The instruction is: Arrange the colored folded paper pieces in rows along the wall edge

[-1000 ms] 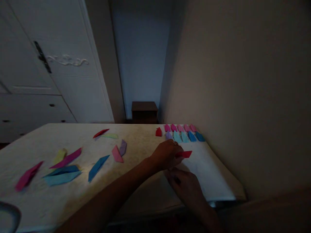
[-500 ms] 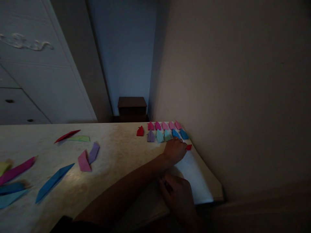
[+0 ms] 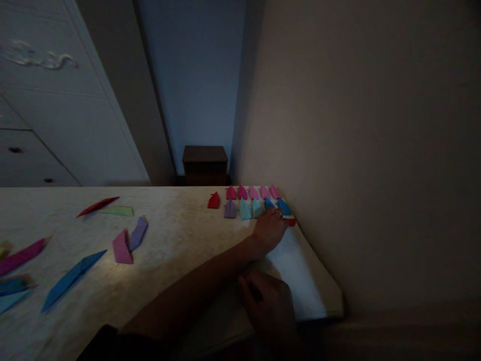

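My left hand [image 3: 270, 228], wearing a ring, reaches across the table with its fingers bent over the far right corner. Its fingertips are closed on a small red folded paper piece [image 3: 292, 222], partly hidden by the hand. Just beyond them stand blue folded paper figures [image 3: 284, 206], in a row with pale turquoise ones [image 3: 245, 208] and a purple one [image 3: 230, 208]. Pink figures [image 3: 253, 192] make up the row behind. My right hand [image 3: 268, 303] rests low by the near edge, below my left forearm. Its fingers are curled, and shadow hides whatever they may hold.
A lone red figure [image 3: 214, 200] stands left of the rows. Flatter folded papers, among them blue [image 3: 73, 280], pink [image 3: 122, 246] and purple [image 3: 139, 233], lie over the left of the table [image 3: 180, 240]. A wall [image 3: 356, 150] borders the right side.
The red paper in my left hand has moved slightly toward the blue figures and sits lower against the table. My right hand stays curled near the edge. The view has shifted a little.
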The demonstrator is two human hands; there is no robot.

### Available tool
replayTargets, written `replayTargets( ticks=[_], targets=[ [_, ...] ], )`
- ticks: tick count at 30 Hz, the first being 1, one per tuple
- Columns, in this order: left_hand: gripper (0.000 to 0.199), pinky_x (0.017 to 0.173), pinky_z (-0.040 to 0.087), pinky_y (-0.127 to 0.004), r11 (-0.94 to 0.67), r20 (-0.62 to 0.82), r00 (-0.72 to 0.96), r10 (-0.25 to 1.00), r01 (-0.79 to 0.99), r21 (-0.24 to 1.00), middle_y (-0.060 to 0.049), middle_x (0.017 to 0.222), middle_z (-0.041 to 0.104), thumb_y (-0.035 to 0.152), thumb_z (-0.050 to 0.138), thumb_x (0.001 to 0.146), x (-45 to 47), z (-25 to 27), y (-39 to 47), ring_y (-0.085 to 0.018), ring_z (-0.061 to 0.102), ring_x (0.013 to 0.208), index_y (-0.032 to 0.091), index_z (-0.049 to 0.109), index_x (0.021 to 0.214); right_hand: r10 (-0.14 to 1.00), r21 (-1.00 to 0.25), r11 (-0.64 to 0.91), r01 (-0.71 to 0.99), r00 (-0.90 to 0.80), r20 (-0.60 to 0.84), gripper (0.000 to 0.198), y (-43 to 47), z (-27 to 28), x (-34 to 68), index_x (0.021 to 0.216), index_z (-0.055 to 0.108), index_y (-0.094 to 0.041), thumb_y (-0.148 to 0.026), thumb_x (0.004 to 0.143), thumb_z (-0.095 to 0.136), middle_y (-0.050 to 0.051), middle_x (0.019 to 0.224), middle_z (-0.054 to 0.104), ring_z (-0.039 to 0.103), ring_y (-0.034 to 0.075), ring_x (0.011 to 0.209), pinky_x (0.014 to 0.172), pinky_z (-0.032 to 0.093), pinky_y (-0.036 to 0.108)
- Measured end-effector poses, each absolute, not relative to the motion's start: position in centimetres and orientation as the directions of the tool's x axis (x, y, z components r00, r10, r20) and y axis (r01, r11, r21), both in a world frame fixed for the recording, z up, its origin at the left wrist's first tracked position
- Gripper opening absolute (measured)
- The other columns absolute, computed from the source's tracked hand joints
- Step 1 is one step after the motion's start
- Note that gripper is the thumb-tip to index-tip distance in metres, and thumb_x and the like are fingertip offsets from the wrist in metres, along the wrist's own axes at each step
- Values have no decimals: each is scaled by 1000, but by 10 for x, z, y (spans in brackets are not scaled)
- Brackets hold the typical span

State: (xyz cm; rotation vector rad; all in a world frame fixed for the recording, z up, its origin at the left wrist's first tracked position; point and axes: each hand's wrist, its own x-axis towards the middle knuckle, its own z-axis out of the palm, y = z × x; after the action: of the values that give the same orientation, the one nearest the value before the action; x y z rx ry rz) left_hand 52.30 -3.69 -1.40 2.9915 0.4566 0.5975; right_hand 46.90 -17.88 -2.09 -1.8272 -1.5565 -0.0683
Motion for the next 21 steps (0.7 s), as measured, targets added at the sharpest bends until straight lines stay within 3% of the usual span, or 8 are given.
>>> replayTargets(
  ticks=[8,13,17,21],
  targets=[
    [27,83,49,-34,-956,423,862,279,209,204,-9,101,64,29,47,97,516,-5,-40,-22,58,99,15,70,103,842,-515,17,857,265,469,41,-180,-18,470,61,54,-19,-34,97,44,-2,51,54,49,9,45,49,31,23],
    [26,84,48,-33,-965,427,870,248,182,191,-9,98,65,27,48,95,501,5,-41,-22,58,96,15,70,100,849,-675,46,737,327,415,40,-182,-13,474,59,50,-19,-38,95,48,-5,49,49,46,8,44,46,32,20],
    [25,76,49,-30,-959,358,896,261,199,200,-7,88,68,25,47,94,481,13,-42,-20,61,90,17,69,85,853,-731,51,681,350,386,40,-184,-12,476,58,49,-19,-39,93,50,-5,50,46,43,8,45,45,32,19],
    [23,66,47,-29,-963,291,928,233,178,203,-7,82,70,26,49,92,447,22,-47,-20,65,80,17,68,82,855,-750,41,660,365,368,39,-185,-12,476,59,50,-19,-40,92,50,-5,50,47,43,9,46,46,32,20]
  ],
)
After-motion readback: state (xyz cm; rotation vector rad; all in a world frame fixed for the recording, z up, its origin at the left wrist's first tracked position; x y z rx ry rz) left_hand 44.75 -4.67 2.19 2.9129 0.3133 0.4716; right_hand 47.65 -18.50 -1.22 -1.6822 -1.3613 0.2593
